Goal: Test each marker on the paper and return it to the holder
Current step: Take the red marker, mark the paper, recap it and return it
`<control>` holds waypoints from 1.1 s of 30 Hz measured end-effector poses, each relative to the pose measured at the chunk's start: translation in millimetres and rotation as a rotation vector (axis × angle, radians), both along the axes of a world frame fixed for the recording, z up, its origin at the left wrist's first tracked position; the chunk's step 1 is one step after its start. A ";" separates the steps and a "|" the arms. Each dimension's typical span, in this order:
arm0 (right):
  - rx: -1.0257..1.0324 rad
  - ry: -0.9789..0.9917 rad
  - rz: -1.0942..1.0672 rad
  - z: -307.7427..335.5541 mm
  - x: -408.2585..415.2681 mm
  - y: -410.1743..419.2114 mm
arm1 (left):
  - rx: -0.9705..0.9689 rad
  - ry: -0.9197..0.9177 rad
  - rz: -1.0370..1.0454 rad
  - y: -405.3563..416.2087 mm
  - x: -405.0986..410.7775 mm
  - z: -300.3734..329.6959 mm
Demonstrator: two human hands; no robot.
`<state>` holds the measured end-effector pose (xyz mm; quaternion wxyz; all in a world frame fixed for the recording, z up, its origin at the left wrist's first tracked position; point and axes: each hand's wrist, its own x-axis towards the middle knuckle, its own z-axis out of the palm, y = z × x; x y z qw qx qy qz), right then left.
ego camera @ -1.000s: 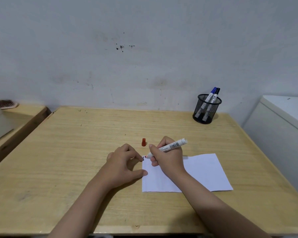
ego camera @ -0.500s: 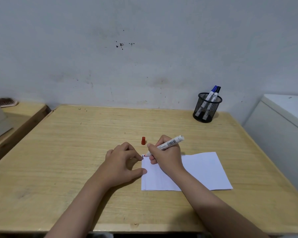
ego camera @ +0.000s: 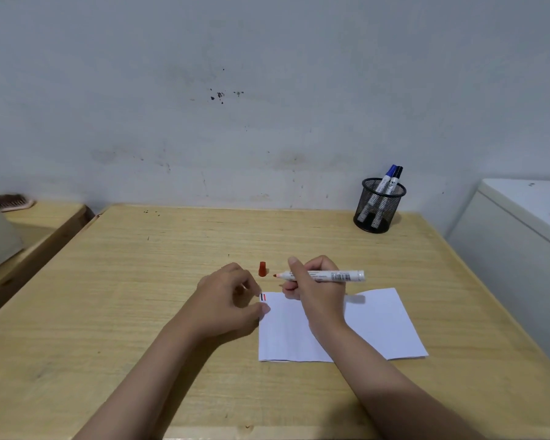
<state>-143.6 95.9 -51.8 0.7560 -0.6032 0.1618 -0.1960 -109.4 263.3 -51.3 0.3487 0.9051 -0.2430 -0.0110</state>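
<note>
Holding the paper (ego camera: 362,325) flat, your left hand (ego camera: 226,300) rests its thumb on the sheet's far-left corner, fingers loosely curled, clasping nothing. Your right hand (ego camera: 315,287) pinches the uncapped red marker (ego camera: 323,275) above the paper's far edge, long axis level, tip pointing left toward its cap (ego camera: 262,269), likely for recapping.

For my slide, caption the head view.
Right hand lifts uncapped red marker off paper; red cap stands nearby.

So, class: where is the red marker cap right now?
The red cap stands on the table, just beyond the paper's top-left corner, between the left hand and the marker's tip.
</note>
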 end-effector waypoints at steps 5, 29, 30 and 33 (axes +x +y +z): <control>0.115 -0.048 -0.037 6.8 -1.8 -3.1 | -0.041 -0.112 0.075 -22.8 21.4 9.7; -0.117 -0.229 -0.063 56.7 -56.6 -45.0 | -1.048 0.621 0.018 -60.8 -29.8 53.4; -0.124 -0.233 -0.060 56.9 -58.1 -45.8 | -1.054 0.622 0.021 -61.6 -31.1 54.5; -0.152 -0.240 -0.043 56.6 -61.0 -45.6 | -1.041 0.619 0.015 -63.4 -36.0 57.0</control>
